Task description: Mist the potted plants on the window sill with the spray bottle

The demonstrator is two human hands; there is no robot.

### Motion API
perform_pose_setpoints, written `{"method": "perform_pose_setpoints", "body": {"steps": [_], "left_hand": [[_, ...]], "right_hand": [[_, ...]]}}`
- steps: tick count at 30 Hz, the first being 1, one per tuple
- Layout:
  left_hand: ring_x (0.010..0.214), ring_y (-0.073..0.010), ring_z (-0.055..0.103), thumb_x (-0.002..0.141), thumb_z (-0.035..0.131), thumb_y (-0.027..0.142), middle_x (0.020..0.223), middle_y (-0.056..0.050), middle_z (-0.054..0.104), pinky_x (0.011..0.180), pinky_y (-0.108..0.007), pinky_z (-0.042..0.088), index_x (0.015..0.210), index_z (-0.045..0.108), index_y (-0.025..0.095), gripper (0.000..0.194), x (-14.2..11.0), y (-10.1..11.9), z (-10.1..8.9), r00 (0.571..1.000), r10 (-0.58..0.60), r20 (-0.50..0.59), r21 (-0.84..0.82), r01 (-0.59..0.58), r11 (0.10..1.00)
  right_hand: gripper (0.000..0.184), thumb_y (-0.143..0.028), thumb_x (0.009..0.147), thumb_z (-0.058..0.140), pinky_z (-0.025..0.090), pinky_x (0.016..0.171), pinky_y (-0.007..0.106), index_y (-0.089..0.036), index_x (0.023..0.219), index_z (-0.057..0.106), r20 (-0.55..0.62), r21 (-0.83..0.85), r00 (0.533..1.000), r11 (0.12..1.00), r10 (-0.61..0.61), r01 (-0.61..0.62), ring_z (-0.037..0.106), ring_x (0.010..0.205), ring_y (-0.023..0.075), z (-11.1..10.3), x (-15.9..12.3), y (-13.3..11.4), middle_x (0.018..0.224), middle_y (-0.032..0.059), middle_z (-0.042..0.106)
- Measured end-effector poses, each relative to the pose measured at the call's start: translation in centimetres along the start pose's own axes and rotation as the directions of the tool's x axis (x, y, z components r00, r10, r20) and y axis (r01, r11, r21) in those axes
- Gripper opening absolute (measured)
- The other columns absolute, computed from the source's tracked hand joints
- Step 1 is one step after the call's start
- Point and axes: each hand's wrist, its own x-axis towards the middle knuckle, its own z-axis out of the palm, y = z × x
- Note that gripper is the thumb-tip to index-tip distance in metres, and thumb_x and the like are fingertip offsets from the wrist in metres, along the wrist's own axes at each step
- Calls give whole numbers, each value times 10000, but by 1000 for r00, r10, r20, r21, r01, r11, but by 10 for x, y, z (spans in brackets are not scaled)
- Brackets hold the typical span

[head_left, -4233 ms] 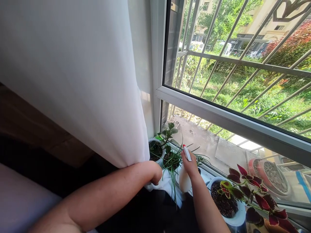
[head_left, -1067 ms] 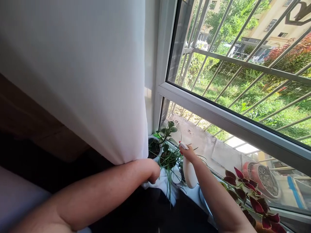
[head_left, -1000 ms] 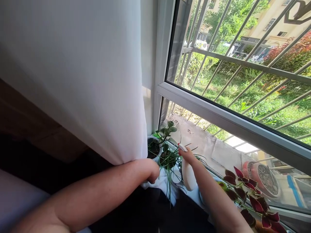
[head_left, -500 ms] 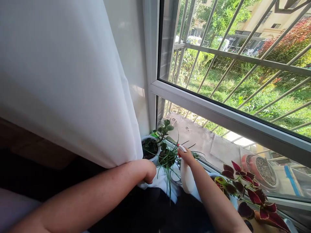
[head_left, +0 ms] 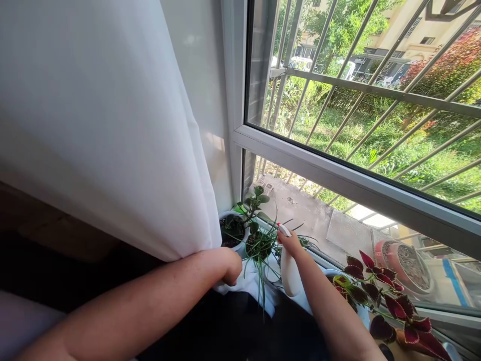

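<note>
My left hand point(head_left: 231, 266) is curled closed at the lower edge of the white curtain point(head_left: 143, 125). The cloth gathers behind my wrist and shows again below the hand; the fingertips are hidden. In my right hand point(head_left: 288, 241) is a white spray bottle point(head_left: 290, 276) with a red nozzle, gripped at its neck among the plants. Between the hands stands a thin-leaved plant point(head_left: 260, 244), its long leaves hanging over white cloth. Just behind my left hand, a broad-leaved plant point(head_left: 254, 200) grows in a pale pot point(head_left: 242, 244).
A coleus point(head_left: 408, 306) with dark red leaves stands by my right forearm. Beyond the plants is a window frame point(head_left: 319, 163) with metal bars outside. Through the glass, a round red-rimmed planter point(head_left: 387, 250) shows on the outer ledge.
The right hand with the spray bottle has shifted very slightly to the right, and its grip on the top looks a little different. My left hand and the curtain stay in place.
</note>
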Motion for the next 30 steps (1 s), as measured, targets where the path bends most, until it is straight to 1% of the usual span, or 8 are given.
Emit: {"method": "perform_pose_setpoints", "body": {"steps": [3,6,10,12,16,18,23,30], "left_hand": [[865,-346,745,920,685,387,882,-198,779,811,-449,597,944,843,108,322,-5,4,-6,993,-18,114,99,7,995],[824,-335,729,920,689,393,897,-196,779,775,-425,576,968,841,93,340,-8,7,-10,994,-12,105,83,3,997],[704,-266,664,892,717,381,737,-140,742,757,-380,546,915,848,122,291,-4,4,-7,997,3,71,75,-8,997],[683,-257,651,890,716,374,691,-126,725,757,-371,537,899,853,134,276,0,3,-4,998,4,64,73,-9,997],[664,-286,661,832,773,346,659,-122,720,733,-391,529,765,838,165,203,3,1,0,998,-26,49,2,26,1000],[680,-302,674,836,768,342,690,-133,737,734,-399,530,783,847,165,201,4,1,0,998,-28,52,-6,28,1000],[751,-302,693,946,671,402,777,-155,753,762,-397,535,1029,854,118,348,1,4,-5,992,9,125,93,-21,995],[713,-295,674,926,698,382,640,-110,682,795,-422,555,929,849,137,288,0,5,-6,993,5,118,63,-13,998]], "right_hand": [[343,-539,816,583,377,645,314,-237,666,518,-6,-103,992,986,-129,128,498,636,177,10,-5,-7,640,4,556],[315,-481,892,512,349,665,311,-242,688,486,34,-257,950,916,-310,308,494,672,183,24,-14,-23,692,8,555],[280,-424,929,502,332,675,300,-242,719,472,91,-301,922,872,-376,385,518,712,190,43,-20,-52,735,14,571],[282,-407,946,503,327,668,296,-242,719,470,84,-278,930,887,-359,368,519,707,187,50,-18,-65,736,12,572],[331,-359,959,520,286,620,303,-242,661,438,71,-307,973,923,-220,231,471,641,175,58,-8,-80,686,5,537],[342,-346,964,526,276,612,305,-242,652,433,65,-325,980,925,-188,199,456,628,171,59,-3,-85,672,-2,520],[322,-323,942,559,278,618,300,-237,651,455,76,-336,979,920,-189,204,456,629,163,63,6,-94,672,1,538],[320,-326,927,566,280,593,297,-233,634,477,77,-320,983,929,-168,184,446,600,155,68,7,-102,629,9,534]]}}
